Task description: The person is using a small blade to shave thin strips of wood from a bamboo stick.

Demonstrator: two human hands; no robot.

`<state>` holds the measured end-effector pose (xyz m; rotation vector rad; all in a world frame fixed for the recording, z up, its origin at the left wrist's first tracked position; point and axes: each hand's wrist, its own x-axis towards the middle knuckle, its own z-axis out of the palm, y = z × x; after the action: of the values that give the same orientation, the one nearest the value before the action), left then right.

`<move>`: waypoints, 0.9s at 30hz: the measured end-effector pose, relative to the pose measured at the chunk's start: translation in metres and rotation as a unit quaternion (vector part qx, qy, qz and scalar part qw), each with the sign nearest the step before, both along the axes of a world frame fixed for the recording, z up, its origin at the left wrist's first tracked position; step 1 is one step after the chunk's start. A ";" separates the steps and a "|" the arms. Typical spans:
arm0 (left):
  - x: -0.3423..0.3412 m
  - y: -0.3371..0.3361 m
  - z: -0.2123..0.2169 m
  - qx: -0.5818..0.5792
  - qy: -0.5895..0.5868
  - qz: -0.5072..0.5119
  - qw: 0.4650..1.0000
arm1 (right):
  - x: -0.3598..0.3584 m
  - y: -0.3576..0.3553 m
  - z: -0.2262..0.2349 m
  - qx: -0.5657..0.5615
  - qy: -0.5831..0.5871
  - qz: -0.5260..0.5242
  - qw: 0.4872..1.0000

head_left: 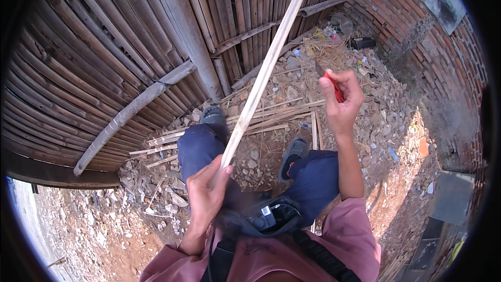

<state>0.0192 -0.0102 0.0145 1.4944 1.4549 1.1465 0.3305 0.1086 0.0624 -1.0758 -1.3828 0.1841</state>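
My left hand point(205, 189) is closed round the lower end of a long, pale bamboo strip point(265, 70), which slants up and to the right in front of me. Raised at the right, my right hand point(343, 94) grips a knife point(334, 84) by its red handle. Its dark blade points up and left, apart from the strip. Between and beyond my feet lie several more bamboo strips point(282, 116) on the rubble.
A bamboo-slat wall point(104, 31) with a thick post point(185, 26) rises on the left. A brick wall point(412, 21) stands at the right. Stones and debris cover the ground point(250, 162). An open black waist bag point(279, 219) sits at my lap.
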 end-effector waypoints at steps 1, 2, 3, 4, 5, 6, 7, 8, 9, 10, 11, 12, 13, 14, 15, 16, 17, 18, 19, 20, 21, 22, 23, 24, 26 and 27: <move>0.001 0.003 0.003 0.005 0.001 -0.005 1.000 | -0.014 -0.005 -0.001 0.011 -0.067 0.031 0.997; 0.001 0.004 0.004 -0.002 -0.005 -0.009 1.000 | -0.026 -0.009 -0.002 0.024 -0.134 0.064 0.989; 0.001 0.006 0.006 -0.008 -0.011 -0.012 1.000 | -0.039 -0.012 -0.005 0.030 -0.138 0.097 0.985; 0.002 0.007 0.007 -0.015 -0.021 -0.018 1.000 | -0.047 -0.016 -0.007 0.036 -0.147 0.128 0.980; 0.003 0.008 0.009 -0.034 -0.038 -0.022 0.998 | -0.051 -0.020 -0.009 0.029 -0.163 0.136 0.977; 0.004 0.008 0.011 -0.053 -0.056 -0.027 0.997 | -0.055 -0.024 -0.011 0.023 -0.178 0.144 0.973; 0.005 0.008 0.012 -0.074 -0.072 -0.030 0.994 | -0.057 -0.027 -0.014 0.015 -0.192 0.153 0.969; 0.006 0.008 0.013 -0.091 -0.089 -0.035 0.991 | -0.060 -0.027 -0.016 0.029 -0.199 0.157 0.967; 0.008 0.007 0.014 -0.108 -0.107 -0.040 0.988 | -0.062 -0.028 -0.018 0.034 -0.212 0.157 0.964; 0.009 0.007 0.015 -0.117 -0.120 -0.045 0.985 | -0.064 -0.029 -0.017 0.041 -0.226 0.156 0.961; 0.010 0.007 0.016 -0.126 -0.132 -0.050 0.982 | -0.066 -0.030 -0.018 0.047 -0.240 0.156 0.957; 0.011 0.007 0.017 -0.129 -0.140 -0.055 0.980 | -0.067 -0.029 -0.025 0.054 -0.224 0.158 0.960; 0.011 0.007 0.017 -0.131 -0.148 -0.060 0.979 | -0.069 -0.030 -0.025 0.058 -0.227 0.153 0.960; 0.012 0.007 0.017 -0.126 -0.150 -0.060 0.979 | -0.070 -0.031 -0.025 0.061 -0.229 0.148 0.960; 0.013 0.007 0.018 -0.122 -0.153 -0.060 0.979 | -0.070 -0.031 -0.024 0.065 -0.232 0.142 0.960; 0.013 0.007 0.017 -0.117 -0.155 -0.059 0.979 | -0.071 -0.032 -0.024 0.068 -0.236 0.137 0.960; 0.013 0.007 0.017 -0.113 -0.155 -0.059 0.980 | -0.071 -0.032 -0.023 0.072 -0.240 0.132 0.959; 0.013 0.007 0.015 -0.110 -0.155 -0.059 0.980 | -0.071 -0.033 -0.022 0.075 -0.244 0.126 0.959; 0.012 0.006 0.015 -0.107 -0.151 -0.060 0.981 | -0.071 -0.033 -0.021 0.082 -0.253 0.117 0.957; 0.012 0.006 0.015 -0.105 -0.148 -0.060 0.982 | -0.071 -0.033 -0.019 0.090 -0.262 0.107 0.955; 0.012 0.005 0.016 -0.104 -0.141 -0.061 0.983 | -0.070 -0.034 -0.018 0.097 -0.271 0.097 0.953; 0.013 0.005 0.016 -0.104 -0.135 -0.063 0.983 | -0.070 -0.035 -0.016 0.097 -0.277 0.093 0.951; 0.014 0.005 0.018 -0.104 -0.135 -0.063 0.983 | -0.069 -0.036 -0.014 0.098 -0.284 0.089 0.950; 0.015 0.006 0.020 -0.104 -0.135 -0.063 0.983 | -0.068 -0.037 -0.013 0.098 -0.292 0.084 0.948; 0.013 0.002 0.017 -0.106 -0.141 -0.062 0.982 | -0.060 -0.031 -0.009 0.102 -0.293 0.028 0.950; 0.008 -0.004 0.008 -0.108 -0.149 -0.061 0.981 | -0.043 -0.013 -0.005 0.081 -0.231 -0.038 0.969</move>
<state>0.0271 -0.0145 0.0224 1.1893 1.2228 1.0501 0.2876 0.0956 0.0572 -1.0710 -1.7327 -0.2501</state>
